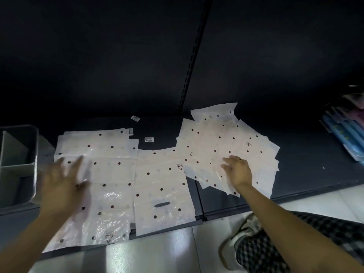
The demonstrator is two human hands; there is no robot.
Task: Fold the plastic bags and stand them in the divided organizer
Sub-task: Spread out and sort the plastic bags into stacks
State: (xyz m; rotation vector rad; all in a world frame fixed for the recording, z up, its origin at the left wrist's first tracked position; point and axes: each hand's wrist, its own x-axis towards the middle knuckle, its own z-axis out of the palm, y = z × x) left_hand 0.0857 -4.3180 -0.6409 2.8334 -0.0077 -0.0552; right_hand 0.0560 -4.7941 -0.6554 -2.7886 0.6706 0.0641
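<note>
From the head camera, white translucent plastic bags dotted with dark holes lie flat on a dark shelf [295, 158]. The left bag [102, 174] runs lengthwise toward the person, its recycling triangle nearest them. The middle bag [161, 186] lies parallel, handle slot near. A fanned pile [226, 142] sits right. The left hand [61, 186], blurred, fingers spread, hovers over the left bag. The right hand [239, 171] rests on the pile, fingers loosely bent; whether they pinch is unclear. The grey divided organizer [17, 160] stands far left.

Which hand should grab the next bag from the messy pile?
Probably the right hand: its fingers already rest on the pile. The left hand is over the flat bags.
</note>
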